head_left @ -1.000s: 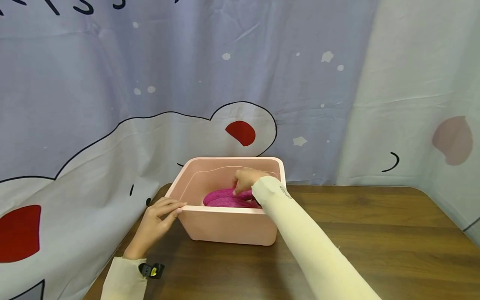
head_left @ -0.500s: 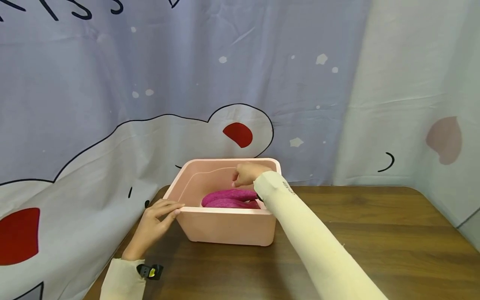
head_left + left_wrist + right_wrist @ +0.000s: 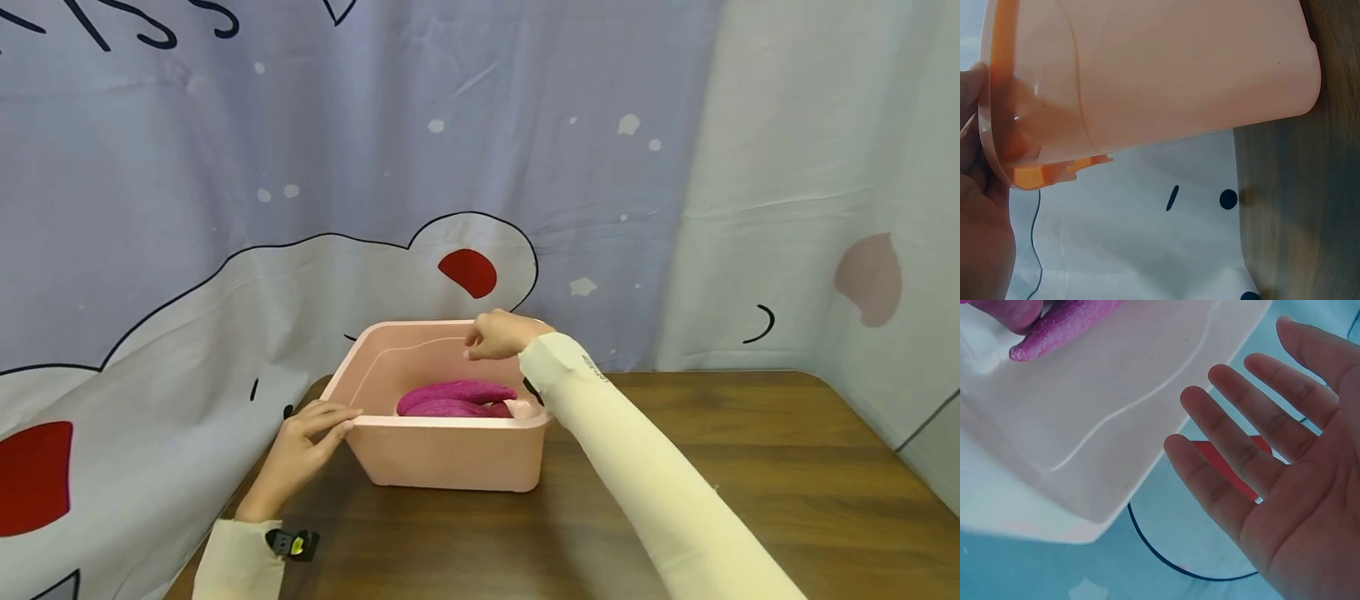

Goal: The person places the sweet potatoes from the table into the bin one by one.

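A pink plastic tub [image 3: 450, 454] stands on the table. Inside it lie long, tapered magenta pieces [image 3: 455, 392] with a rough skin, which look like purple sweet potatoes; the tub's front wall hides their lower part. My left hand [image 3: 303, 446] holds the tub's near left rim corner, fingers on top and thumb at the front. In the left wrist view that hand [image 3: 982, 206] is at the rim. My right hand [image 3: 501, 335] is over the tub's back right part, apart from the pieces. The right wrist view shows this hand [image 3: 1272, 450] with spread fingers and nothing in it.
The brown wooden table [image 3: 720, 467] extends right and in front of the tub. A printed curtain [image 3: 615, 208] hangs close behind the tub and along the left side. A black strap with a small device [image 3: 292, 544] is on my left wrist.
My right hand has left the magenta pieces, where it was touching them, and risen toward the tub's back rim. My left hand keeps its hold on the rim corner.
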Demonstrator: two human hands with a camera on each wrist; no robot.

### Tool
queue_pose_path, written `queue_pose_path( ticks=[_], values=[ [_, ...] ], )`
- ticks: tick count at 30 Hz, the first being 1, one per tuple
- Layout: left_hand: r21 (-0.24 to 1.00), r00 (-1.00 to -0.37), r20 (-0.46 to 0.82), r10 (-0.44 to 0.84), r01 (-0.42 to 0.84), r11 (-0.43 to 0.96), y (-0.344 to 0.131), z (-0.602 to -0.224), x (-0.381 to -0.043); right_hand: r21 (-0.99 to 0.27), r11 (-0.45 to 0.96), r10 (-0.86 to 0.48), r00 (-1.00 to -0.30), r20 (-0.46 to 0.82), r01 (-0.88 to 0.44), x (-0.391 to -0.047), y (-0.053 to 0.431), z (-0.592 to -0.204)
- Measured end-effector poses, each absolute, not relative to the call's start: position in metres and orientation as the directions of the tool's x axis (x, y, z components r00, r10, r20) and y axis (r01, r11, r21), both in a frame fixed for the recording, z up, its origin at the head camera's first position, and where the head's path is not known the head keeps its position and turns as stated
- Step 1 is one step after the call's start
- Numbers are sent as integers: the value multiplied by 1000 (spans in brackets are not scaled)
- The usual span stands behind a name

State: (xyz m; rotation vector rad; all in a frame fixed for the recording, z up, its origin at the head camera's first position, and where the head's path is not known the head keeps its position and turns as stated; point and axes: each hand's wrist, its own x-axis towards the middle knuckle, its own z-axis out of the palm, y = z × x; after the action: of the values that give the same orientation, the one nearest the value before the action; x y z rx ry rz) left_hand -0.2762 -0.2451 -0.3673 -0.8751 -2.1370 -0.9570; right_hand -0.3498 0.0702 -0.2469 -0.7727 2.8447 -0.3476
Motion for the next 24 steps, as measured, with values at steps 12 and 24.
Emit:
queue_pose_path(
  ticks=[12, 24],
  values=[
    [381, -604, 731, 318, 748, 544, -254, -361, -278, -299, 778, -573, -820, 23, -552, -343, 97, -238],
    [371, -823, 465, 326, 515, 772, -241, -341, -273, -325, 781, -526, -842, 118, -533, -325, 136, -241]
  ],
)
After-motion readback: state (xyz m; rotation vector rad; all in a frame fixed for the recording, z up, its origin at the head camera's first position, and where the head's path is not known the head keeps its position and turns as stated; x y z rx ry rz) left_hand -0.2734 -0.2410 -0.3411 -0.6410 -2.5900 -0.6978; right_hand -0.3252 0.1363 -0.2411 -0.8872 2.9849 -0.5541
